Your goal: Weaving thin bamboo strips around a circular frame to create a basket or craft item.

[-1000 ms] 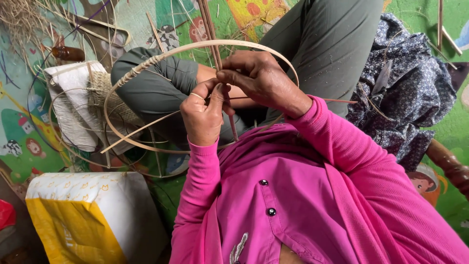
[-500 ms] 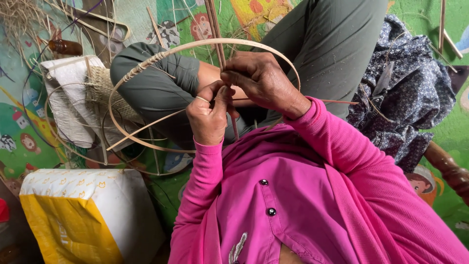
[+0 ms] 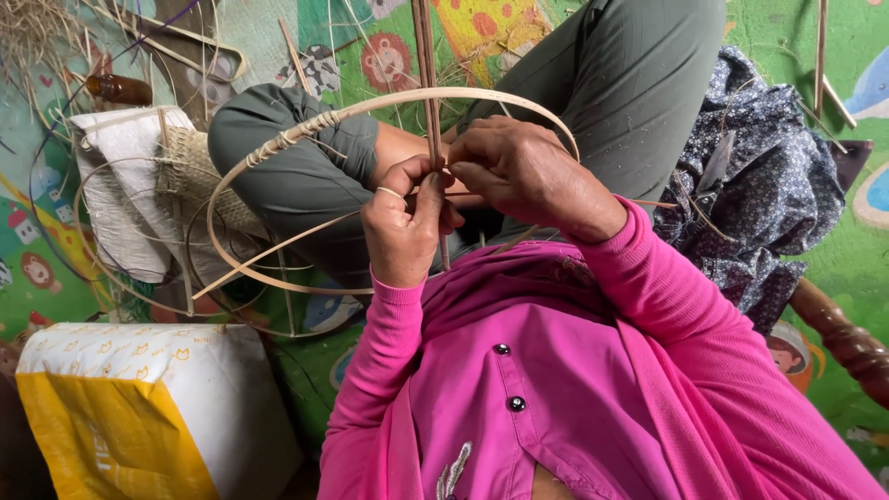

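A round cane hoop (image 3: 278, 143) rests over my folded knees, with thin strips crossing it. My left hand (image 3: 403, 227) is closed around an upright bundle of thin sticks (image 3: 428, 65) where it meets the hoop's crossing strip. My right hand (image 3: 523, 171) presses against the same spot from the right, fingers pinching a thin cane strip against the sticks. Part of the hoop's rim at the upper left is wrapped with pale binding. The joint itself is hidden between my fingers.
A partly woven basket (image 3: 199, 176) and a white sack (image 3: 116, 199) lie at the left with loose cane rings. A white and yellow bag (image 3: 139, 407) sits at the lower left. Dark patterned cloth (image 3: 773, 199) lies at the right, a brown bottle (image 3: 120, 90) at the far left.
My hands have stayed at the hoop's crossing, with small finger shifts on the strip. The view has drifted slightly.
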